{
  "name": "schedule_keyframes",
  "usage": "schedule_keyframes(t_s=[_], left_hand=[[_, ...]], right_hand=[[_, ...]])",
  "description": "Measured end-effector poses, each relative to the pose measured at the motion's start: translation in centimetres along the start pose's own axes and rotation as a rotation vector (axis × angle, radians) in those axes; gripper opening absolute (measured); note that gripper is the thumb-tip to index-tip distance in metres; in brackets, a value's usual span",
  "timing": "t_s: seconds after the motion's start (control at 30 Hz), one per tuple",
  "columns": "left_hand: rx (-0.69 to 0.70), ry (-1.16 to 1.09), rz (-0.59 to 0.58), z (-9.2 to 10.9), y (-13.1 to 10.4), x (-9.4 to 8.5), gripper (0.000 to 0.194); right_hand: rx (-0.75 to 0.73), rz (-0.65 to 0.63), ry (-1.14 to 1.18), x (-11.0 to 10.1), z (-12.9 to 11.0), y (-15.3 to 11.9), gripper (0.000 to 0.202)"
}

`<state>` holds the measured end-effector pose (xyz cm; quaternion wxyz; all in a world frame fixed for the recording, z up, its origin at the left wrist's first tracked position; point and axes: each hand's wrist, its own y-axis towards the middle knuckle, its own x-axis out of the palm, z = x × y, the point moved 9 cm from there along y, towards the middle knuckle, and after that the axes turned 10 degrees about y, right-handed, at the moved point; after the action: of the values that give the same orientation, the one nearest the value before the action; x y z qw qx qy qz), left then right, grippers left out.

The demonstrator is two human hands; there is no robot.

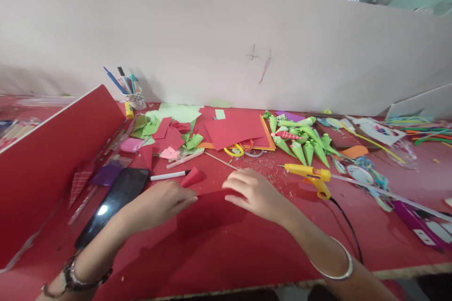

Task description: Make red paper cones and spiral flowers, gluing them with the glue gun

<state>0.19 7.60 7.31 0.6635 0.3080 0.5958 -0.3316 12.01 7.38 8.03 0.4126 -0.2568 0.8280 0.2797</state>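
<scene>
Bringing both hands to a red sheet leaves it open to a crease or skewed edge in the head view if the left hand (158, 204) and right hand (252, 193) pull unevenly. The right wrist could snag the cord (348, 224) beside it and drag the glue gun (307, 171); if its tip is hot, a stray touch could burn. The red cone (192, 177), just beyond the left fingertips, could be crushed by a careless knuckle. The red sheet (212, 211) lies between the hands, its far edge running from one set of fingertips to the other, its body spread toward the person over the desk (219, 263). The left thumb and fingers appear to pinch its corner; the right fingers curl at the other end, though whether they grip, I cannot tell.
</scene>
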Motion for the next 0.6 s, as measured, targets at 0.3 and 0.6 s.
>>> schedule_keyframes(t_s=[0.3,0.6], left_hand=[[-0.049,0.343,0.284,3.0,2.8,-0.9,0.023],[-0.038,0.475,0.476,2.8,2.5,-1.6,0.024]], right_hand=[[0.123,-0.07,0.035,2.2,0.5,2.0,0.022],[0.195,-0.052,0.316,1.8,1.2,1.5,0.024]])
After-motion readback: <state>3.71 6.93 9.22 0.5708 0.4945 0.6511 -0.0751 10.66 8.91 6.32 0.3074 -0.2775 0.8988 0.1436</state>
